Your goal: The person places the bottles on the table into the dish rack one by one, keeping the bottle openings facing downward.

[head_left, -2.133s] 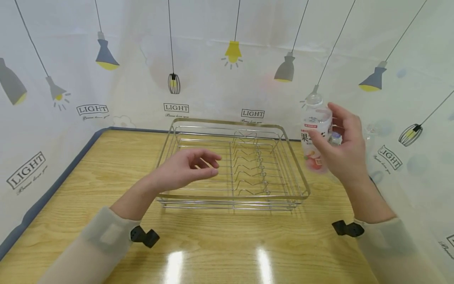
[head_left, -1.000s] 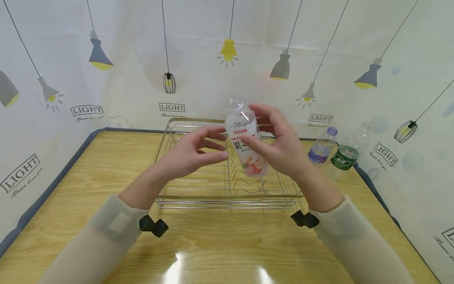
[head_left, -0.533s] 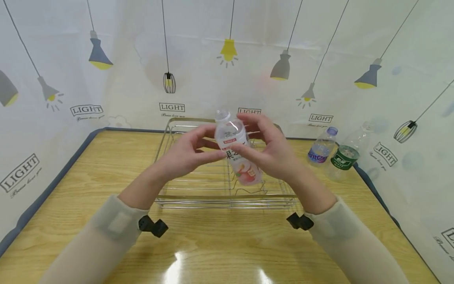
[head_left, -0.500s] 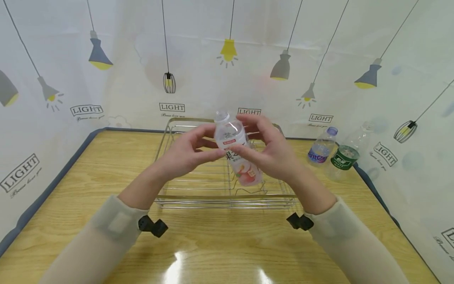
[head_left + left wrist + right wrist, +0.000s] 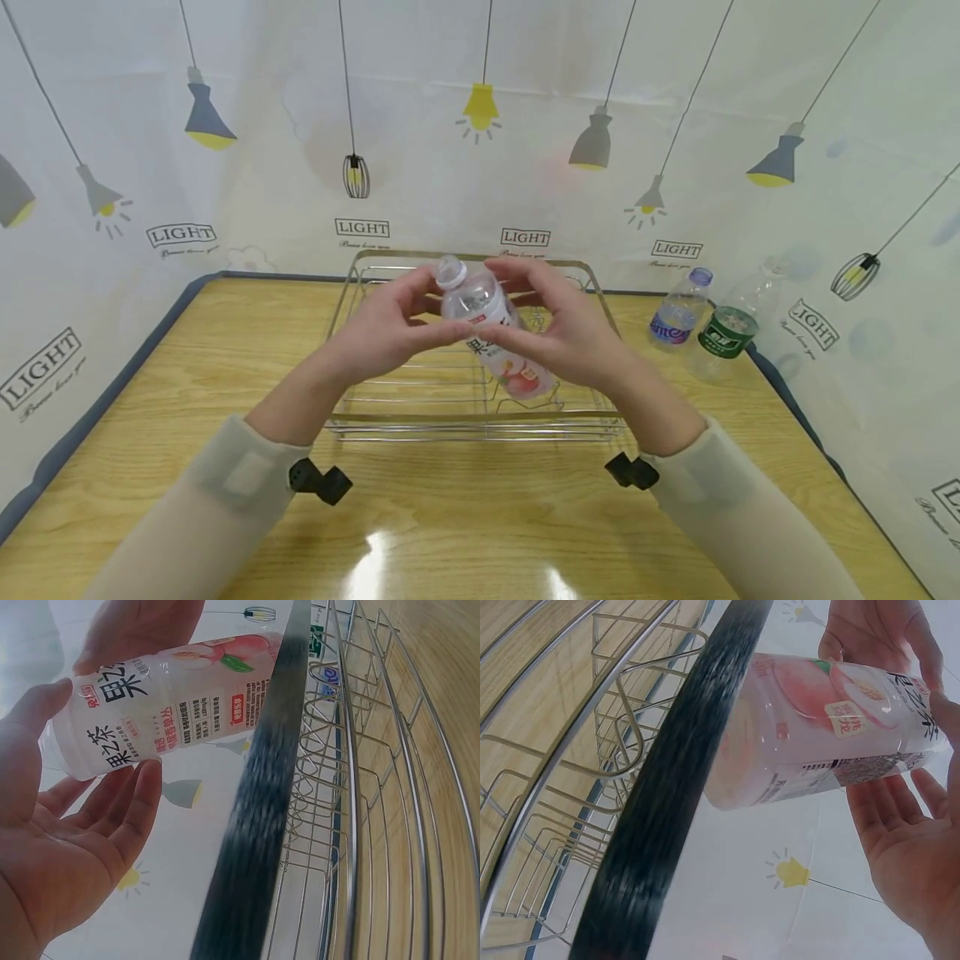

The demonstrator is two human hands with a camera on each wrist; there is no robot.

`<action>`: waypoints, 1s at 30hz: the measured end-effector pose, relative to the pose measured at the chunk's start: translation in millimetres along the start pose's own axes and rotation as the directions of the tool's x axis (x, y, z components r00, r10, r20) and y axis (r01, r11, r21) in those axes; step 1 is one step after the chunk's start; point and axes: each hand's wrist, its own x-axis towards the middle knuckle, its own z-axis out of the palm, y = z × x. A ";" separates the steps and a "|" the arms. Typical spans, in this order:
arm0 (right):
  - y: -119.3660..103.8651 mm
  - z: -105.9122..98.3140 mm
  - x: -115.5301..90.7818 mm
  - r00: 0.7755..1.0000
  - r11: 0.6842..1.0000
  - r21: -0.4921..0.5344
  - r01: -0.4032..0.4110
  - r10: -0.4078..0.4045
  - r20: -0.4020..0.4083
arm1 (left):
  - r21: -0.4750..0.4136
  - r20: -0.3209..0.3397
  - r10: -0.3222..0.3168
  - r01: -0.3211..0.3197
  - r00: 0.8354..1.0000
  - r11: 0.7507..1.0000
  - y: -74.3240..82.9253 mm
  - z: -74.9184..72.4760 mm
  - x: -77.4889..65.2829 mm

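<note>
– Pale cloth printed with hanging lamps (image 5: 420,100) closes off the back. What does the head view give?

– Both hands on one drink: the peach fruit-tea bottle (image 5: 487,304) leans between the left hand (image 5: 378,333) and the right hand (image 5: 577,333), thumbs on its near side, the other fingers curled round behind it. Its neck is by the left fingers, its base below the right ones.

– Why two hands?

– Probably to keep that slant steady; support on both flanks should stop such a smooth, round thing from turning.

– And around the fingers?

– Beneath them, a wire dish rack (image 5: 450,416) on a wood-grain tabletop (image 5: 450,517), glossy enough to throw back two bright reflections. Beyond the right fingers stand a purple-capped plastic bottle (image 5: 678,311) and a green-labelled plastic bottle (image 5: 727,332), perhaps put there to leave the hands room.

– From the left wrist?

– Left fingertips grip the label, and the thumbs nearly meet at its upper edge. A dark bar (image 5: 255,787), likely the rack's rim, hides the base.

– Right wrist?

– Right fingers wrap behind the label, with peach artwork baseward of them. Whether the base touches the rack, I can't tell.
</note>
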 end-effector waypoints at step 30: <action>40.1 -19.1 -31.6 0.941 0.954 -0.045 -0.297 0.300 0.155 | -0.284 -0.020 -0.038 0.031 0.999 0.958 -11.0 -19.8 -13.9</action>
